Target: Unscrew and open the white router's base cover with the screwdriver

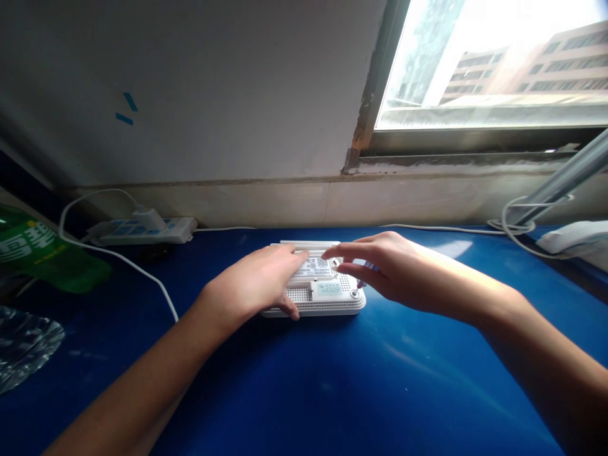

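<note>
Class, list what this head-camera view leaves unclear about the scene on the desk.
Head view:
Middle of the router: hidden by the left hand and right hand.
Label text: too small.
Green bottle: cut off by left edge.
Clear plastic item: cut off by left edge.
White device: cut off by right edge.

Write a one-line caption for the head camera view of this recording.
Left hand rests on an upturned white router on a blue desk, right hand reaching over it.

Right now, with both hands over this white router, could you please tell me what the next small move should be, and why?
I would probably lower the right hand onto the right side of the white router, because its fingertips seem to hover above that side, while the left hand already lies across the other side.
</note>
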Demonstrator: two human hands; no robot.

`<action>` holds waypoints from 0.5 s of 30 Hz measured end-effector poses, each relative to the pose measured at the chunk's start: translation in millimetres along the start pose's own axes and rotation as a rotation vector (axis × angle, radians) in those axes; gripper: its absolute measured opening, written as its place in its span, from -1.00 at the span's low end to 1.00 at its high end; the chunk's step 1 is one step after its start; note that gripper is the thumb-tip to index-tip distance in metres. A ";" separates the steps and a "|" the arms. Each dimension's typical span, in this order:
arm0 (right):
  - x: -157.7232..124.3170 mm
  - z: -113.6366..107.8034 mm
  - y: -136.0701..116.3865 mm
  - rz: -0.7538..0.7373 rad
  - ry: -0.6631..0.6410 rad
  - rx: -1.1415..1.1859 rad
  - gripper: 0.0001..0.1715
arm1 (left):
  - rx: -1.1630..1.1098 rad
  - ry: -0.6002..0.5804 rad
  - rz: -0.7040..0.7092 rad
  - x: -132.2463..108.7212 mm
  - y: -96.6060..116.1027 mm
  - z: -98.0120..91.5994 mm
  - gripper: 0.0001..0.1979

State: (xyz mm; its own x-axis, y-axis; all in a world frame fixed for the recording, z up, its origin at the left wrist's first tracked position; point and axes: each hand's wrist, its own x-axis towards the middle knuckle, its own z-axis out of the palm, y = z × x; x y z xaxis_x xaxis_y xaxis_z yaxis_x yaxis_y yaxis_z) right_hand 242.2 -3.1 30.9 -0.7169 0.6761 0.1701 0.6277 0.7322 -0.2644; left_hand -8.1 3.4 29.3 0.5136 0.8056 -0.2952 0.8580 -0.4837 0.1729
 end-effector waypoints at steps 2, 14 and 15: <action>-2.5 -2.0 -0.5 -0.020 0.008 0.014 -0.41 | -0.014 0.007 0.004 -0.6 0.0 -0.2 0.04; 0.8 -1.7 -0.4 0.004 0.008 0.017 -0.67 | -0.005 -0.022 -0.010 -1.6 5.6 -5.2 0.01; -0.5 -2.9 -0.4 -0.009 0.007 0.026 -0.55 | -0.012 -0.020 -0.008 -2.1 6.1 -6.0 0.01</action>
State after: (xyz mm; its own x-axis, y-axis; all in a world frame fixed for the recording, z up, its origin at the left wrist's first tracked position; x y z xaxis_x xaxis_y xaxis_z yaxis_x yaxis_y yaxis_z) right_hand 243.2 -3.6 33.7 -0.7205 0.6698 0.1795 0.6127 0.7362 -0.2874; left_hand -3.9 0.8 36.5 0.5067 0.8023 -0.3155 0.8621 -0.4730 0.1818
